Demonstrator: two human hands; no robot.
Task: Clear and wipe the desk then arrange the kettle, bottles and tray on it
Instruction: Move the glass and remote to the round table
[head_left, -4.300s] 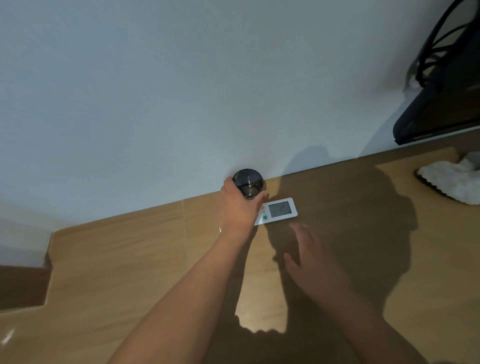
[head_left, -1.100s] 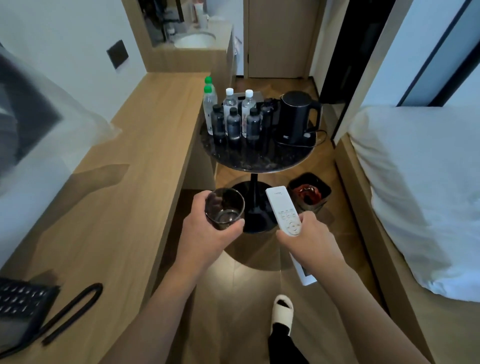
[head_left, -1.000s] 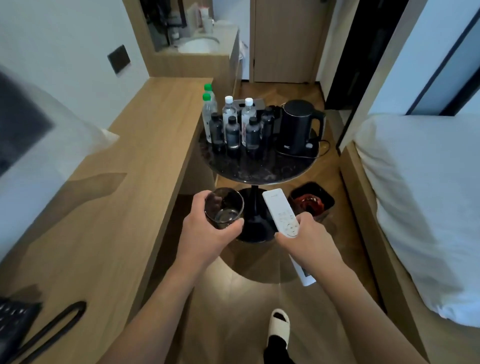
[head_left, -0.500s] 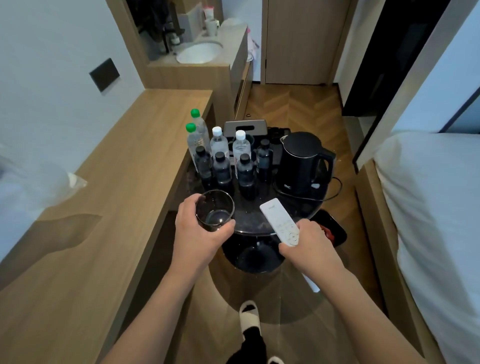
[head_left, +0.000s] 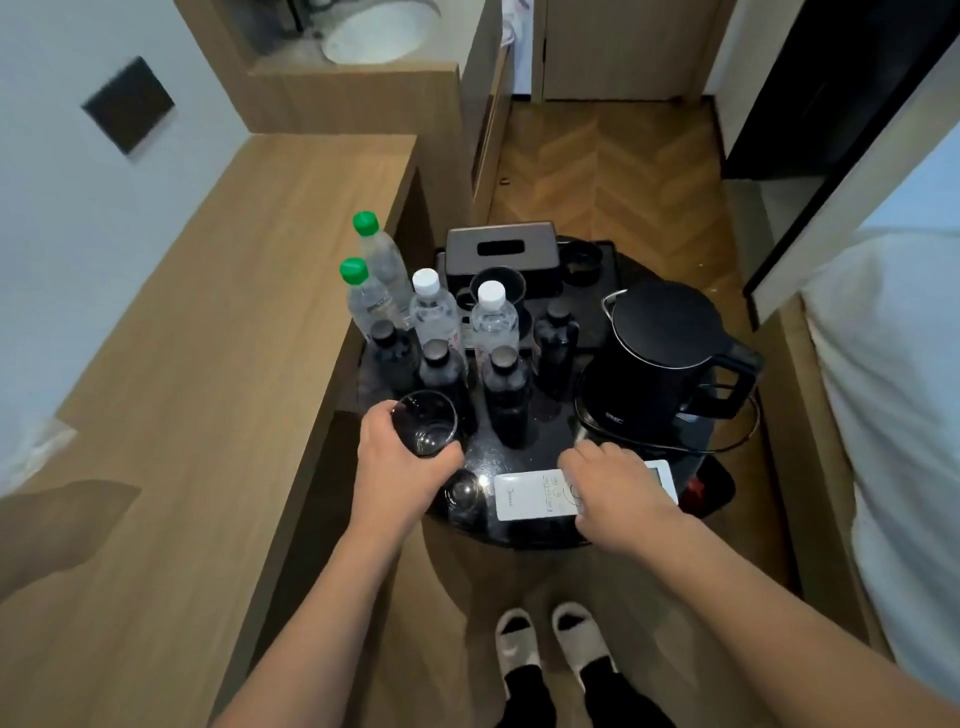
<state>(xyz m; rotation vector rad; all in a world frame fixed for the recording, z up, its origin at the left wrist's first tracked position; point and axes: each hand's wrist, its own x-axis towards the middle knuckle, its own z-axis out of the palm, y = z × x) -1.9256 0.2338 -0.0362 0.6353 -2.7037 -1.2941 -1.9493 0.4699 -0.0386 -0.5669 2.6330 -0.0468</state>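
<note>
My left hand grips a dark glass just above the front left of the round black side table. My right hand holds a white remote that lies flat on the table's front edge. Behind stand several water bottles, two with green caps, and several small dark bottles. A black kettle sits on its base at the right. A black tray with a grey tissue box is at the back. The wooden desk runs along the left.
A bed with white linen lies at the right. A black bin shows beneath the table's right edge. The kettle's cord loops over the tabletop. My slippered feet stand on the wooden floor in front of the table.
I have stepped up to the side table. The remote went from raised in my right hand down flat onto the tabletop. The glass came lower, toward the table's front left.
</note>
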